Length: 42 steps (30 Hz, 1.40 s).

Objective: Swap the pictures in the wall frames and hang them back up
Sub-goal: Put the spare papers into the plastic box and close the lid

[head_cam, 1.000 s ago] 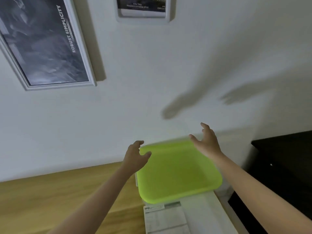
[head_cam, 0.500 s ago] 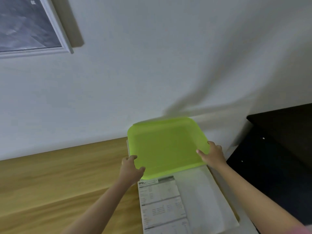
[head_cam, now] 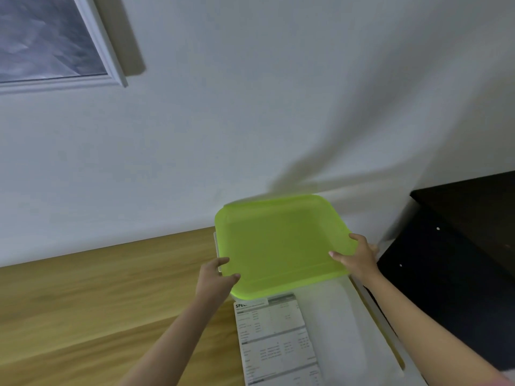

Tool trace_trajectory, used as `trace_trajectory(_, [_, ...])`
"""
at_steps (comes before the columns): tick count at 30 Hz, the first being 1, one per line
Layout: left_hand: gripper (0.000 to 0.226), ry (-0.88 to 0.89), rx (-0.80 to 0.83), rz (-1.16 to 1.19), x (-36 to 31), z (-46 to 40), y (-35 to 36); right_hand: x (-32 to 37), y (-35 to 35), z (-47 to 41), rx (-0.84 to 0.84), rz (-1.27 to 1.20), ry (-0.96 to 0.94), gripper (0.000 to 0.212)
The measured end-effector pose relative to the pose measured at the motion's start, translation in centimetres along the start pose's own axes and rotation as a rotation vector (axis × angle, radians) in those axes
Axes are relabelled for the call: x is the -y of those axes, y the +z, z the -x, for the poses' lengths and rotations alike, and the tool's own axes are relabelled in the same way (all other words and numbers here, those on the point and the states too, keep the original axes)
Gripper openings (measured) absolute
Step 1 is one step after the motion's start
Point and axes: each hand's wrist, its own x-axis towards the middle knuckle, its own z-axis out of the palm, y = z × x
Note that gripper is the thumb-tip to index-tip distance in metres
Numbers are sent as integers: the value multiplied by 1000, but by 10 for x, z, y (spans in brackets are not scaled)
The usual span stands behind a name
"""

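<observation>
Since the frame a second before, our hands had come down from mid-air onto the green tray, and the view had tipped down so that only one wall frame remained in sight.

In the head view, our left hand (head_cam: 216,280) gripped the near left corner of the green tray (head_cam: 278,240), thumb curled over its rim. Our right hand (head_cam: 358,257) gripped the right edge, thumb on the tray's inner surface and fingers wrapped behind the rim. The tray was a translucent lime green, square with rounded corners and a shallow raised rim. It sat at the far end of a white box (head_cam: 376,310), close against the white wall (head_cam: 278,93).

The wall frame (head_cam: 106,51) hung at the upper left, its moulding white around a dark grey, cloudy picture (head_cam: 41,43); no lettering on it showed here.

A printed sheet (head_cam: 276,344) lay just below the tray. Its heading began "SPEC", the rest hidden; the table rows were too small to read. A wooden surface (head_cam: 97,302) stretched left, and dark furniture (head_cam: 459,246) stood right.
</observation>
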Motion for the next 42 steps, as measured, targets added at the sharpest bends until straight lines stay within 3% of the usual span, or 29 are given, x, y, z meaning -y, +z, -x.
trace_trajectory(12, [40, -39, 26, 208, 1, -22, -14, 5, 0, -15, 34, 6, -16, 79])
trace_trajectory(16, [46, -39, 46, 231, -5, -24, -15, 11, -6, -19, 33, 9, -27, 79])
trace_trajectory(26, [57, 101, 3, 220, 8, -20, -45, 52, -14, 21, -58, -6, -140, 78])
trace_trajectory(32, [68, 146, -67, 146, 39, -5, -124, 106, 33, 99, -47, -28, -186, 80])
trace_trajectory(36, [81, 97, -123, 74, 81, 2, -198, 141, 90, 165, -5, -49, -181, 84])
trace_trajectory(42, [82, -8, -178, 33, 147, 11, -304, 175, 192, 244, 64, -11, -183, 85])
